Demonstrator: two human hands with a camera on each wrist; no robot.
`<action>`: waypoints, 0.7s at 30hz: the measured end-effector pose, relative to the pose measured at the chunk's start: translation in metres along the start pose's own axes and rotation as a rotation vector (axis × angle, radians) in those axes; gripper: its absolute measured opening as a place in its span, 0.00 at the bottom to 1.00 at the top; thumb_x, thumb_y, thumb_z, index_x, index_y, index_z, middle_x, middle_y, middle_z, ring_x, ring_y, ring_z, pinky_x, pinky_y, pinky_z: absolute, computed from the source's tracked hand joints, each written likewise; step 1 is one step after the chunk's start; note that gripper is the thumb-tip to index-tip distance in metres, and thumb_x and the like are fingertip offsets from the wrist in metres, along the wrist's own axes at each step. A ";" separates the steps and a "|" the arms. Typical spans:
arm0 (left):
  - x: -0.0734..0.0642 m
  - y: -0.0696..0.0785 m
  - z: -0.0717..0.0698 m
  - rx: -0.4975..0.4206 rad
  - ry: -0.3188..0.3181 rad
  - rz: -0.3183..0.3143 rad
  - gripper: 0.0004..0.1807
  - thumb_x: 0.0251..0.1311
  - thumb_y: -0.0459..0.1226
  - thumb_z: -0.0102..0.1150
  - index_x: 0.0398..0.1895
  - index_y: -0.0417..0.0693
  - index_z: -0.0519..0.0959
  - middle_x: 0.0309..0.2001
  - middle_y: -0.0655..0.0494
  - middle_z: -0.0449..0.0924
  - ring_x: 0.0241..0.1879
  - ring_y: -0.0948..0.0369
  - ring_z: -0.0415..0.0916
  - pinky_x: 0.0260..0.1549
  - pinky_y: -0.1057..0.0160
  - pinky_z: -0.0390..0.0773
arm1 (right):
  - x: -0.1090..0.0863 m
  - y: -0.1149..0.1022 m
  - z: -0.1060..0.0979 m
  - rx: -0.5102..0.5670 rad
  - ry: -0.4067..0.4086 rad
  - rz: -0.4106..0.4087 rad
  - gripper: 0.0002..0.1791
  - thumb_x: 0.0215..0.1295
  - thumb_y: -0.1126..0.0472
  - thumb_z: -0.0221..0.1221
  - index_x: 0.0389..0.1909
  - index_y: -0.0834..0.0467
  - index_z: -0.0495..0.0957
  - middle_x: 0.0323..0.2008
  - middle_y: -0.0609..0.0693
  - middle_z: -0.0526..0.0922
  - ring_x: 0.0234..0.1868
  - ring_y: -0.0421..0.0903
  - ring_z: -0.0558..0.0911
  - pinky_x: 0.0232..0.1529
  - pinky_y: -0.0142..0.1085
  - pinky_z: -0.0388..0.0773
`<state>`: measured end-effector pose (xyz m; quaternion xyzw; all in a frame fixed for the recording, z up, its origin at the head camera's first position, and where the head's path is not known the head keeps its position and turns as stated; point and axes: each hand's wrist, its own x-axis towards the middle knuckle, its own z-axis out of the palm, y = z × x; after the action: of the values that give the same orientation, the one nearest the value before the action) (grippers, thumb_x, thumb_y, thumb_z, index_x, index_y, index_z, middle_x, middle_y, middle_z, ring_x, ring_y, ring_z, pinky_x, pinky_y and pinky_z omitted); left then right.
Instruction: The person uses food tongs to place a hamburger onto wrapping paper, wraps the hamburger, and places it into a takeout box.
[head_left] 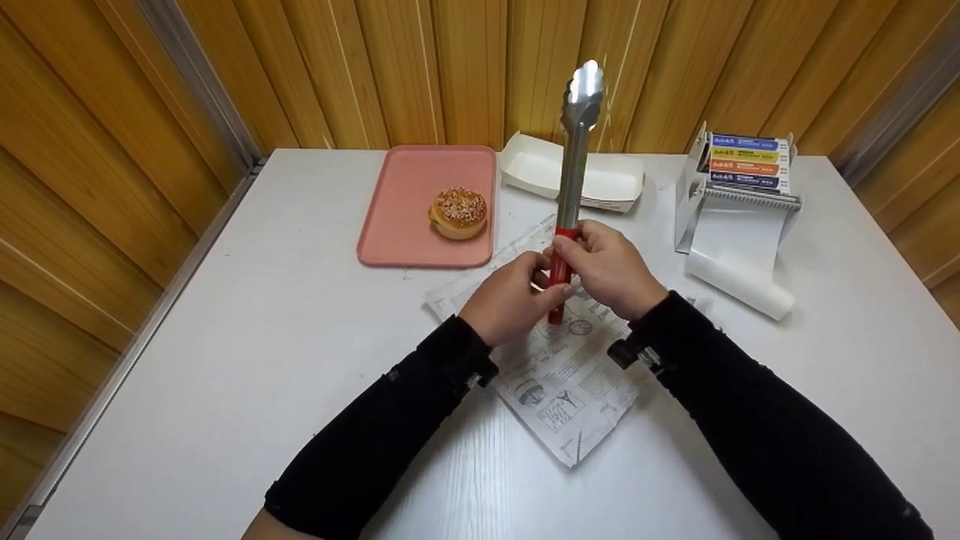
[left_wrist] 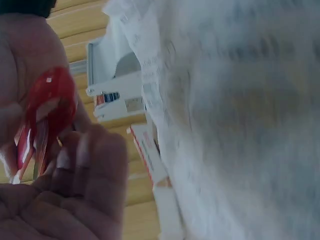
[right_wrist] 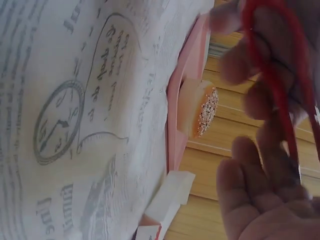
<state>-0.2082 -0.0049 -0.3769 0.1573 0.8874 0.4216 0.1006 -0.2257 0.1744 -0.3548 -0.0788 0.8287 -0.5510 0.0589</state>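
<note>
Metal tongs [head_left: 574, 165] with red handles stand nearly upright in front of me, scalloped tips up. My right hand [head_left: 619, 270] grips the upper part of the red handle, its thumb along it. Lower down, my left hand [head_left: 510, 298] pinches the handle between thumb and fingers. The left wrist view shows the looped red handle end [left_wrist: 52, 95] between both hands, slightly blurred. In the right wrist view the handles are spread slightly apart. Beneath the hands lies printed wrapping paper [head_left: 570, 390], flat on the white table [head_left: 247, 360].
Behind on the left, a seeded bun [head_left: 459, 214] sits on a pink tray [head_left: 401, 202]. A white paper food boat [head_left: 611, 180] stands beside the tray. To the right is a label dispenser [head_left: 742, 161] with a white roll [head_left: 739, 289] in front. Wood-patterned panels back the table.
</note>
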 end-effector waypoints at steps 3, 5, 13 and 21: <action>-0.005 -0.008 -0.009 0.277 -0.030 -0.068 0.49 0.61 0.64 0.69 0.76 0.44 0.68 0.73 0.47 0.74 0.72 0.51 0.73 0.69 0.52 0.76 | 0.000 -0.001 -0.005 0.002 0.033 0.022 0.19 0.81 0.53 0.55 0.58 0.64 0.72 0.45 0.56 0.83 0.39 0.43 0.85 0.42 0.35 0.84; -0.009 -0.016 -0.014 0.450 -0.068 -0.114 0.60 0.53 0.70 0.70 0.82 0.47 0.62 0.80 0.46 0.63 0.80 0.47 0.61 0.74 0.47 0.70 | 0.000 -0.001 -0.009 -0.019 0.038 0.039 0.21 0.80 0.51 0.56 0.61 0.63 0.70 0.45 0.58 0.80 0.37 0.47 0.85 0.36 0.35 0.83; -0.020 -0.039 -0.012 0.786 -0.238 -0.178 0.71 0.43 0.78 0.67 0.86 0.56 0.51 0.85 0.42 0.49 0.82 0.33 0.49 0.72 0.34 0.68 | 0.006 0.015 -0.005 -0.340 -0.001 0.006 0.31 0.76 0.43 0.58 0.70 0.56 0.68 0.44 0.57 0.80 0.41 0.51 0.79 0.42 0.40 0.77; -0.018 -0.039 -0.011 0.817 -0.265 -0.177 0.71 0.44 0.78 0.66 0.86 0.53 0.51 0.85 0.39 0.48 0.81 0.31 0.49 0.70 0.37 0.71 | 0.016 0.022 0.009 -0.559 -0.069 -0.036 0.34 0.82 0.45 0.51 0.83 0.47 0.58 0.45 0.61 0.78 0.39 0.54 0.77 0.46 0.48 0.77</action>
<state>-0.2023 -0.0428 -0.4001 0.1601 0.9707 0.0019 0.1789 -0.2412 0.1716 -0.3786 -0.1255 0.9444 -0.2992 0.0533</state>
